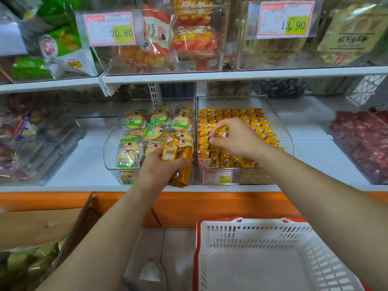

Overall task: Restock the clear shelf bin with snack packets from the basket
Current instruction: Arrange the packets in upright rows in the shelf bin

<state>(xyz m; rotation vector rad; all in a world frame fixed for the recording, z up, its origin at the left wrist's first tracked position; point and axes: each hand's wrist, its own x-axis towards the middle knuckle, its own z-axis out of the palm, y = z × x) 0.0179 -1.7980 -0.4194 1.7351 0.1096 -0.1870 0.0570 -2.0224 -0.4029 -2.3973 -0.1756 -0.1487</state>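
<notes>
Yellow packets nearly fill the clear bin, so the right hand, pinching a single packet above the rows, should lay it flat in line, while the left hand grips the spare bundle beside it, above the basket.

Two bare arms and one pale shoe toe, seen from the wearer's own head.
The left hand and the right hand are bare. Each runs back into a bare forearm, the left forearm and the right forearm, uncovered from wrist to the frame's edge. Low between the arms shows the rounded toe of a soft grey-and-white shoe. Its upper looks like fabric, with finer detail too blurred to read.
</notes>
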